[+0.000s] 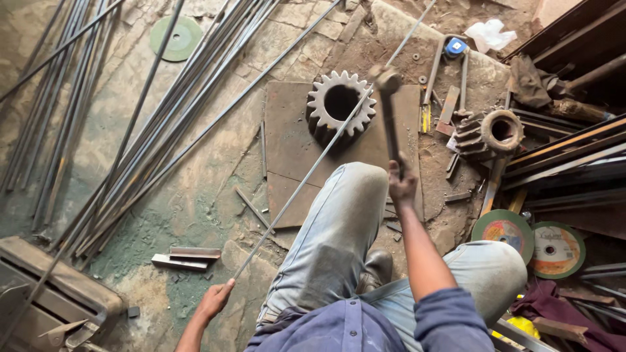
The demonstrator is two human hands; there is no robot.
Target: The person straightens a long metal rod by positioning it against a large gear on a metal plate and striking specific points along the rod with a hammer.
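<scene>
Rod (306,176): long thin steel rod, runs diagonally from the near-left floor across the toothed gear (341,103) on the steel plate (293,146)
Left hand (214,301): grip pinched on the rod's near end
Right hand (402,184): grip wrapped around the hammer (388,111) handle, head right over the rod by the gear, so the nearer hand

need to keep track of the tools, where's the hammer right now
In the head view the hammer is right of centre, gripped by the right hand, its head raised over the thin rod beside the big gear.
</scene>
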